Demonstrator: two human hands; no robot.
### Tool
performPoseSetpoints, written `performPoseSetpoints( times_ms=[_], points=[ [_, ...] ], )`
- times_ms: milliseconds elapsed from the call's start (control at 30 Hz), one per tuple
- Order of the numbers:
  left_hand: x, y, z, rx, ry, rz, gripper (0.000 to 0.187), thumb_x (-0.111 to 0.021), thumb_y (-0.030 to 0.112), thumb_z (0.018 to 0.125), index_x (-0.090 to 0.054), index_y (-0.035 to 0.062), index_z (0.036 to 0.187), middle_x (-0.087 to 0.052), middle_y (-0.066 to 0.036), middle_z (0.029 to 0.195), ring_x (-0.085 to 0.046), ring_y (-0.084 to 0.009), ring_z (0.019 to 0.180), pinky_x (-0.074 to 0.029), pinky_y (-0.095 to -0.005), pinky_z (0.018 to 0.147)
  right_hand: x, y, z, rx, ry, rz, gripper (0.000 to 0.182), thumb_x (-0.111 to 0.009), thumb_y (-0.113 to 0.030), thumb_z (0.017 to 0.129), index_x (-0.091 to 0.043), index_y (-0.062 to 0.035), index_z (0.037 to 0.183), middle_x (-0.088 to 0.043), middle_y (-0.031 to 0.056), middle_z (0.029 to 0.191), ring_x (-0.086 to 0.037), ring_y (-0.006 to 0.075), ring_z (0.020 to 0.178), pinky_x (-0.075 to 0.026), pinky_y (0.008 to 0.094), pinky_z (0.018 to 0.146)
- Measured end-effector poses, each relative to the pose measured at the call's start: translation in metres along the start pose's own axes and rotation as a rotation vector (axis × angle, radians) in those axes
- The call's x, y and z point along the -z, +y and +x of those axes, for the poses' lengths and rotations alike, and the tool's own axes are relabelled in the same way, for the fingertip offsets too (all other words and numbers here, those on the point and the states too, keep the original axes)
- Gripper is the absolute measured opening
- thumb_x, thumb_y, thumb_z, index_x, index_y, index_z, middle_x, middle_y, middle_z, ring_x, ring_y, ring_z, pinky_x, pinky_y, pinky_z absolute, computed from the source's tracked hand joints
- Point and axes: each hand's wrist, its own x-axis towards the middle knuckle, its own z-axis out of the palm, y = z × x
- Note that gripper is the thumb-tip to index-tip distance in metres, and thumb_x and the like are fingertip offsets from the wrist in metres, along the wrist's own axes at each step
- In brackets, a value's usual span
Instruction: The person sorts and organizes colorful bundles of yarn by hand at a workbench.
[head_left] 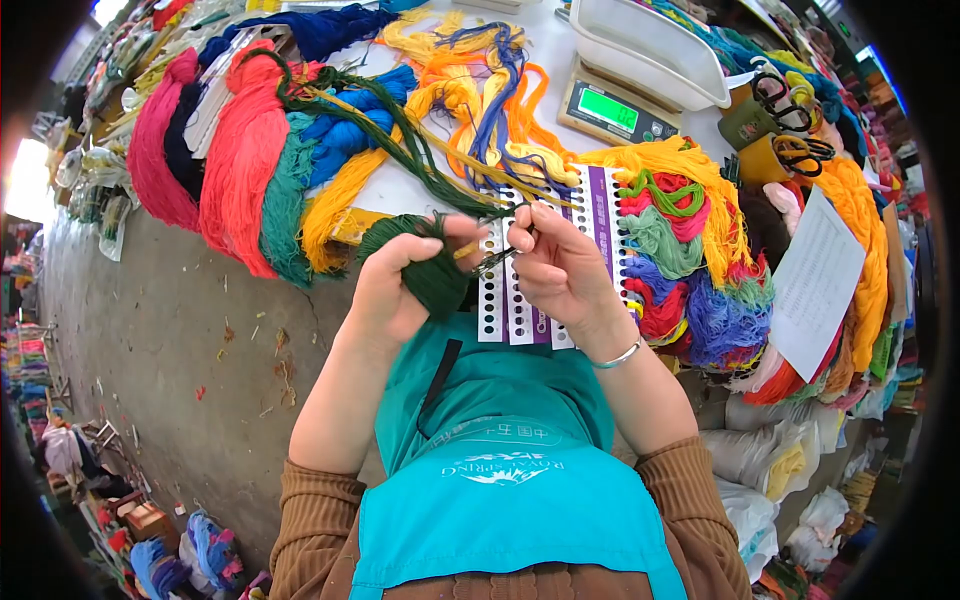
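Note:
Dark green yarn (437,284) hangs bunched from my left hand (413,267), whose fingers are wrapped round it. To its right, my right hand (552,262) pinches dark green strands between thumb and forefinger. A longer dark green skein (420,165) runs from the strands near my fingers up over the blue and orange yarn. Beneath and behind my hands, white and purple punched cards (603,195) lie at the table's front edge. Orange and blue-violet skeins (500,95) spread just beyond them.
A scale (612,108) with a green display and a white tray (650,45) stands at the back. Red, teal and blue skeins (245,150) cover the left side. Yellow yarn (690,170), scissors (800,152) and a written sheet (818,285) are at right.

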Motion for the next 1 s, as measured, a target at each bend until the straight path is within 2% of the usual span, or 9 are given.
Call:
performPoseSetpoints(
  times_ms=[100, 233, 367, 467, 533, 567, 633, 833, 1000],
  points=[
    [-0.010, -0.003, 0.004, -0.054, -0.059, -0.169, 0.052, -0.044, 0.026, 0.099, -0.047, -0.0084, 0.138, -0.054, -0.017, 0.138, -0.051, -0.0240, 0.128, -0.041, -0.0409, 0.107, 0.001, 0.007, 0.003, 0.093, -0.010, -0.049, 0.015, -0.054, -0.014, 0.099, -0.060, -0.0032, 0.108, -0.063, 0.0030, 0.086, -0.043, 0.0037, 0.048, -0.030, 0.0166, 0.040],
    [-0.004, -0.008, 0.006, -0.024, -0.119, -0.171, 0.053, -0.043, 0.030, 0.101, -0.047, -0.0072, 0.138, -0.057, -0.015, 0.133, -0.054, -0.0211, 0.123, -0.042, -0.0378, 0.105, -0.021, 0.018, 0.005, 0.172, 0.182, -0.472, 0.027, -0.065, -0.007, 0.091, -0.062, 0.0001, 0.116, -0.067, 0.0014, 0.094, -0.050, 0.0017, 0.066, -0.037, 0.0156, 0.053],
    [-0.008, -0.009, 0.005, -0.015, -0.097, -0.055, 0.062, -0.040, 0.037, 0.101, -0.040, -0.0089, 0.143, -0.057, -0.016, 0.130, -0.057, -0.0229, 0.118, -0.044, -0.0362, 0.103, -0.028, 0.024, 0.007, 0.179, 0.257, -0.744, 0.018, -0.068, -0.005, 0.089, -0.066, 0.0007, 0.106, -0.067, 0.0008, 0.094, -0.058, 0.0051, 0.081, -0.046, 0.0196, 0.074],
    [-0.006, -0.010, 0.005, 0.000, -0.083, -0.026, 0.061, -0.041, 0.035, 0.101, -0.040, -0.0087, 0.143, -0.059, -0.013, 0.121, -0.058, -0.0209, 0.113, -0.045, -0.0350, 0.101, -0.023, 0.027, 0.009, 0.157, 0.281, -0.731, 0.015, -0.068, -0.005, 0.089, -0.066, 0.0003, 0.103, -0.067, 0.0003, 0.091, -0.058, 0.0049, 0.080, -0.046, 0.0192, 0.072],
    [-0.002, -0.012, 0.006, 0.010, -0.114, -0.014, 0.061, -0.041, 0.034, 0.101, -0.039, -0.0085, 0.144, -0.059, -0.011, 0.118, -0.058, -0.0202, 0.112, -0.044, -0.0346, 0.101, -0.022, 0.031, 0.010, 0.230, 0.284, -0.755, 0.010, -0.068, -0.008, 0.089, -0.066, -0.0056, 0.099, -0.056, -0.0074, 0.073, -0.039, -0.0019, 0.054, -0.026, 0.0164, 0.046],
    [-0.001, -0.013, 0.006, 0.011, -0.116, -0.010, 0.060, -0.041, 0.034, 0.101, -0.039, -0.0085, 0.144, -0.059, -0.011, 0.117, -0.058, -0.0197, 0.112, -0.044, -0.0348, 0.101, -0.022, 0.031, 0.009, 0.230, 0.286, -0.755, 0.010, -0.068, -0.008, 0.089, -0.066, -0.0056, 0.099, -0.056, -0.0074, 0.073, -0.039, -0.0019, 0.054, -0.026, 0.0164, 0.046],
    [-0.001, -0.013, 0.006, 0.011, -0.118, -0.006, 0.060, -0.041, 0.033, 0.101, -0.039, -0.0085, 0.144, -0.059, -0.010, 0.115, -0.057, -0.0192, 0.112, -0.044, -0.0349, 0.101, -0.023, 0.028, 0.007, 0.185, 0.289, -0.706, 0.008, -0.067, -0.006, 0.090, -0.066, -0.0029, 0.098, -0.064, -0.0012, 0.083, -0.054, 0.0033, 0.068, -0.041, 0.0186, 0.058],
    [-0.010, -0.011, 0.006, -0.032, -0.019, 0.042, 0.058, -0.042, 0.032, 0.101, -0.039, -0.0083, 0.143, -0.059, -0.015, 0.125, -0.057, -0.0214, 0.115, -0.044, -0.0362, 0.102, -0.005, 0.027, 0.007, 0.218, 0.249, -0.368, 0.004, -0.066, -0.008, 0.090, -0.062, -0.0076, 0.089, -0.057, -0.0029, 0.071, -0.040, 0.0018, 0.050, -0.026, 0.0188, 0.043],
    [-0.007, -0.011, 0.007, -0.029, -0.044, 0.075, 0.057, -0.043, 0.030, 0.099, -0.040, -0.0079, 0.142, -0.060, -0.016, 0.127, -0.059, -0.0225, 0.114, -0.044, -0.0369, 0.103, -0.012, 0.028, 0.008, 0.231, 0.307, -0.467, 0.007, -0.065, -0.008, 0.091, -0.064, -0.0057, 0.097, -0.060, -0.0016, 0.073, -0.042, 0.0010, 0.052, -0.028, 0.0164, 0.045]
  ],
)
